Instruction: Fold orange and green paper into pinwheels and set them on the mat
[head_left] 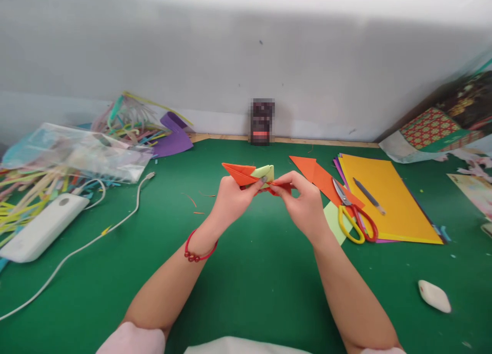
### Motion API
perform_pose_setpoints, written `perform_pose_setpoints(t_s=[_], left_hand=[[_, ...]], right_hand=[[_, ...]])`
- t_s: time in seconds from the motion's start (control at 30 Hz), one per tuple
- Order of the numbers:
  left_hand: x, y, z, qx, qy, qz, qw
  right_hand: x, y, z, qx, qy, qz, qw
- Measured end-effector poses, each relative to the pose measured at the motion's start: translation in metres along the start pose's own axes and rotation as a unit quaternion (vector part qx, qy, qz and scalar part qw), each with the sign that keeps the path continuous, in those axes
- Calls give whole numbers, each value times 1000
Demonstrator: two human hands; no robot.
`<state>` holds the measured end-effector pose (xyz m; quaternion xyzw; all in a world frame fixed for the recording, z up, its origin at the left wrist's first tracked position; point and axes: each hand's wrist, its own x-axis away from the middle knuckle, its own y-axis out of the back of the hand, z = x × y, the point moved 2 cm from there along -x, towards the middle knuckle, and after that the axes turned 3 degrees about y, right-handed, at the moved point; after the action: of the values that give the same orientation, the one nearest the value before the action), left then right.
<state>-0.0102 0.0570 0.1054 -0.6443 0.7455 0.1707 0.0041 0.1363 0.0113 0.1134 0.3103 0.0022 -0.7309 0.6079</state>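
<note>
Pinches a folded orange and green paper piece (pixel 239 174) with the left hand (pixel 232 198), with the thumb pressed near its middle. Cannot tell how the hidden fingers lie. Pinches the right end of it between thumb and fingers of the right hand (pixel 303 194). Holds it over the green surface (pixel 253 272), nearer the far edge than the near edge. Has scissors (pixel 349 203) lying partly on an orange paper strip (pixel 323 177), by the yellow paper stack's (pixel 405 208) left edge.

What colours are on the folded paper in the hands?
The folded paper is orange and pale green, best seen in the head view.
</note>
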Motion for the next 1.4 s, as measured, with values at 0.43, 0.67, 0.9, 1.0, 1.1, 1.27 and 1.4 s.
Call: perform_pose_setpoints(t_s=[0.43, 0.67, 0.9, 1.0, 1.1, 1.27, 1.4], left_hand=[[2, -2, 1, -15, -23, 10, 1000], [0, 0, -1, 24, 15, -18, 999], [3, -7, -1, 58, 54, -35, 996], [4, -8, 2, 28, 47, -39, 998], [6, -8, 3, 21, 37, -41, 998], [7, -8, 3, 53, 29, -29, 998], [6, -9, 4, 92, 44, -17, 995]], right_hand=[[0, 0, 2, -27, -48, 19, 998], [0, -4, 5, 13, 9, -27, 1000], [2, -6, 5, 62, 49, -48, 996], [3, -7, 4, 59, 35, -53, 996], [4, -8, 4, 57, 22, -55, 997], [4, -9, 5, 42, 15, -49, 998], [5, -11, 4, 62, 14, -62, 996]])
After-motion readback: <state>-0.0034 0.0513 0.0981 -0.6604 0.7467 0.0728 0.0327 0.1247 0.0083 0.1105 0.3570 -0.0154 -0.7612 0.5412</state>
